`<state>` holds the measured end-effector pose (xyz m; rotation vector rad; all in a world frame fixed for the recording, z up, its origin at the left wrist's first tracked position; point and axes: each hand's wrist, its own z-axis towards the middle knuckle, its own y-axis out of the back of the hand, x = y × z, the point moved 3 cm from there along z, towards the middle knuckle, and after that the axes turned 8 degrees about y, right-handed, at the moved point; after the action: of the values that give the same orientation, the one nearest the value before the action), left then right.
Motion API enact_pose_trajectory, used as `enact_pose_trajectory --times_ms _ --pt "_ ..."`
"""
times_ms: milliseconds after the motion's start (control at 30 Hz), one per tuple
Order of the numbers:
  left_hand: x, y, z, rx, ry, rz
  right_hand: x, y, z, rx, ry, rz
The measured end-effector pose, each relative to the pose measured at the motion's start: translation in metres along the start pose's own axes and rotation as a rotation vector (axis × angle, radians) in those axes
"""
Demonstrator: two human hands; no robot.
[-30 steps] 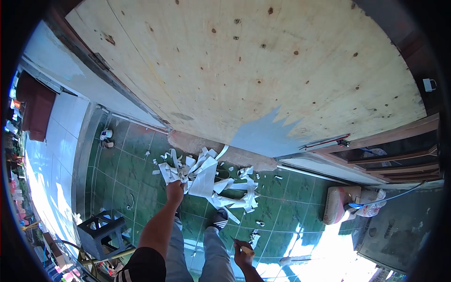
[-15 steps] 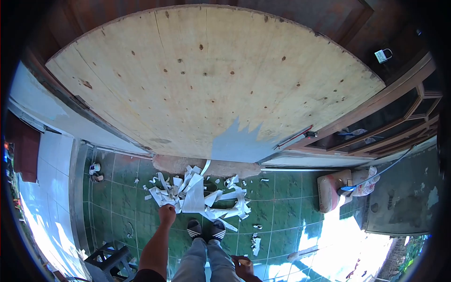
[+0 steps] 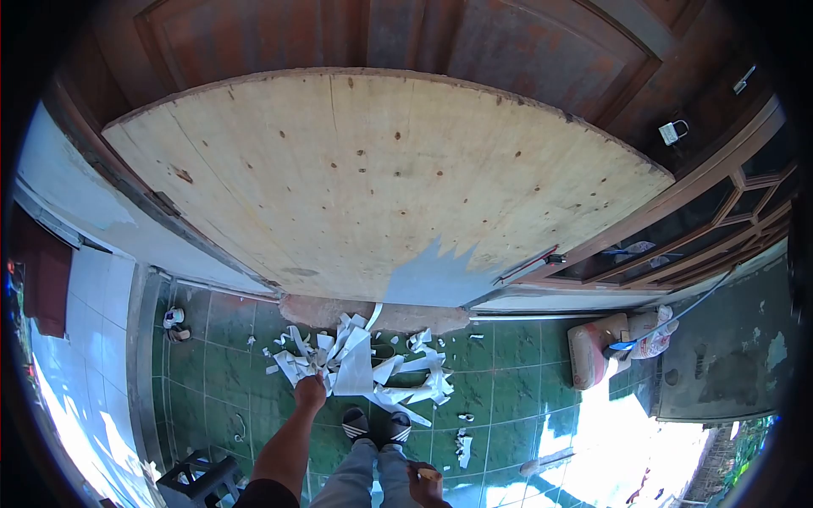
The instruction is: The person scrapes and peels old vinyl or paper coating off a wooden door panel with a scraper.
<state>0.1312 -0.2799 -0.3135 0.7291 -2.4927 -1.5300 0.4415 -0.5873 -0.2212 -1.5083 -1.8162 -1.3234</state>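
A pile of torn white strips [image 3: 351, 364] lies on the green tiled floor in front of my feet. My left hand [image 3: 311, 391] reaches down to the pile's near left edge with its fingers closed. Whether a strip is caught in them I cannot make out. Beside my right leg, my right hand [image 3: 426, 484] is wrapped round a tool with a short wooden handle [image 3: 428, 475]; its working end is hidden. Beyond the pile a large plywood board [image 3: 339, 203] with a curved top leans at the doorway, a jagged grey patch [image 3: 436, 275] at its bottom.
Filled sacks [image 3: 586, 354] stand by the right wall. A dark plastic stool [image 3: 199, 481] is at the lower left. A long-handled tool [image 3: 546, 463] lies on the sunlit tiles at right, and a padlock [image 3: 673, 132] hangs on the wooden door [image 3: 406, 38].
My left hand has moved slightly forward and right, up to the strips. My right hand has shifted a little left. The view has tilted up, showing more of the door.
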Motion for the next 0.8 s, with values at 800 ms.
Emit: enact_pose_trajectory --times_ms 800 --pt "-0.002 0.012 0.008 -0.250 -0.078 0.030 0.057 0.011 0.026 -0.009 0.290 -0.300"
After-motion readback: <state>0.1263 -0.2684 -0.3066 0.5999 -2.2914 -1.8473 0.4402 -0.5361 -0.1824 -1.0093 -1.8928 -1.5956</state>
